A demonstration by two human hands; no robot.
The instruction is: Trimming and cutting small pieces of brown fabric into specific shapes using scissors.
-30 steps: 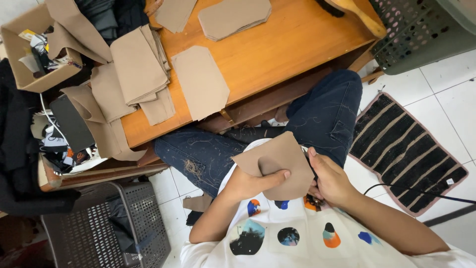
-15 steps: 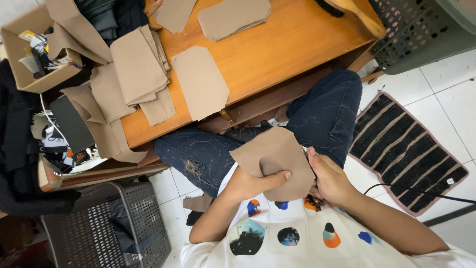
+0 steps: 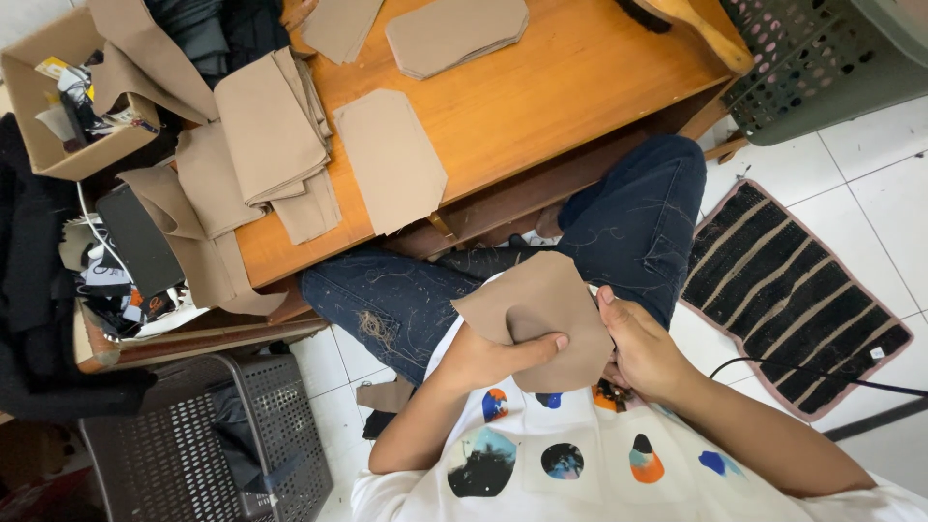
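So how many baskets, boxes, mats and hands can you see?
Baskets: 2, a grey one and a green one
Boxes: 1
Mats: 1
Hands: 2, left and right, both holding one tan piece
Total: 6

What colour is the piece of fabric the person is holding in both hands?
The fabric piece is a plain light brown, a tan shade, seen clearly in the head view.

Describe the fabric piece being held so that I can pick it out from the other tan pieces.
Start at the wooden table, then drop to the lap in dark jeans below its edge. The piece is tan with cut corners, pinched between the left hand and right hand. It alone is off the table.
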